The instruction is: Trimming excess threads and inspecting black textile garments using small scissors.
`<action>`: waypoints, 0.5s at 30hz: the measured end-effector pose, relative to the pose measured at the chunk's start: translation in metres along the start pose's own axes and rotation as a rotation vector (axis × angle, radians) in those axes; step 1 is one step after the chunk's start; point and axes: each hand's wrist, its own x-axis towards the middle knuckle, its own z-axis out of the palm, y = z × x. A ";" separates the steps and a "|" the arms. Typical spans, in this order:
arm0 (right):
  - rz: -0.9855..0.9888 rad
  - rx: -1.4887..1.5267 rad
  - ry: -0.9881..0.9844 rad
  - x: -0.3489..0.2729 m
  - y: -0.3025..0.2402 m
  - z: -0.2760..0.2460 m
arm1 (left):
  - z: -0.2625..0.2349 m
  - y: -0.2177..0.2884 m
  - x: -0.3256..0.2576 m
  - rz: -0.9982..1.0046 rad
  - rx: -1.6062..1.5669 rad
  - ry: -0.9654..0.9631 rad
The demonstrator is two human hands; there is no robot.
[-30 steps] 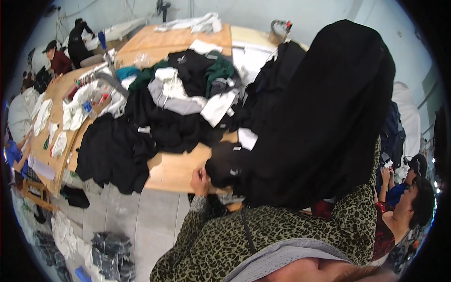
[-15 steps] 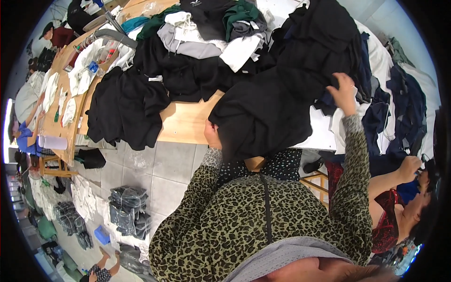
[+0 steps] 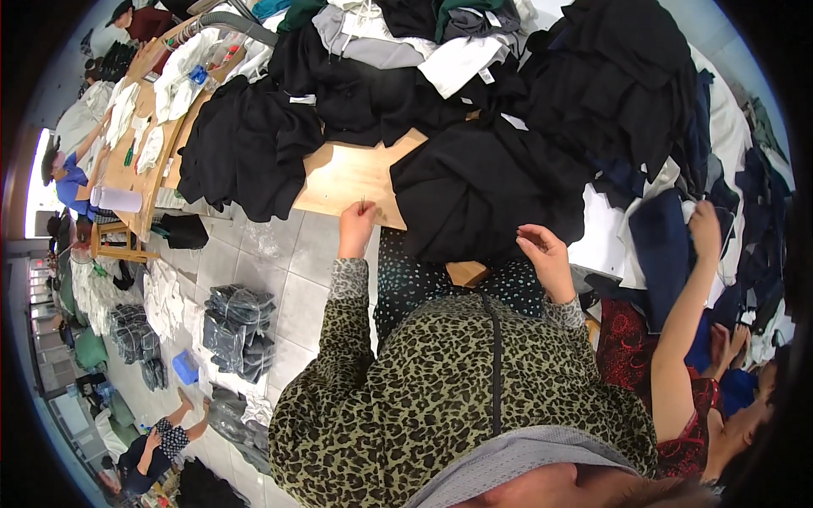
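A black garment (image 3: 487, 190) lies bunched on the table in front of me, its near edge hanging over my lap. Left of it, above the table's front edge, my left hand (image 3: 356, 229) is closed in a pinch on a small thin pointed tool (image 3: 363, 204), whose exact kind is too small to make out. My right hand (image 3: 548, 256) is at the garment's near right edge, fingers loosely curved and thumb apart, with nothing visible in it. Whether its fingertips touch the cloth I cannot tell.
Black garments (image 3: 250, 144) lie on the wooden table (image 3: 339, 173) to the left. A tall dark pile (image 3: 614, 85) stands back right; white and grey garments (image 3: 373, 42) lie at the back. Close on my right, a co-worker's hand (image 3: 705, 229) is at a navy garment (image 3: 659, 245).
My left hand has let go of the black garment and moved left. My right hand has come down from the far right to its near edge. A co-worker's arm now reaches up to navy cloth.
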 end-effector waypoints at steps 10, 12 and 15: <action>0.076 0.165 -0.029 -0.016 -0.010 0.001 | 0.042 0.078 0.015 -0.192 -0.610 0.048; 0.098 0.270 -0.042 -0.017 -0.007 0.002 | 0.048 0.109 0.010 0.151 -0.509 0.043; 0.137 0.590 -0.011 -0.016 -0.017 0.011 | 0.087 0.176 -0.047 0.387 -0.275 -0.251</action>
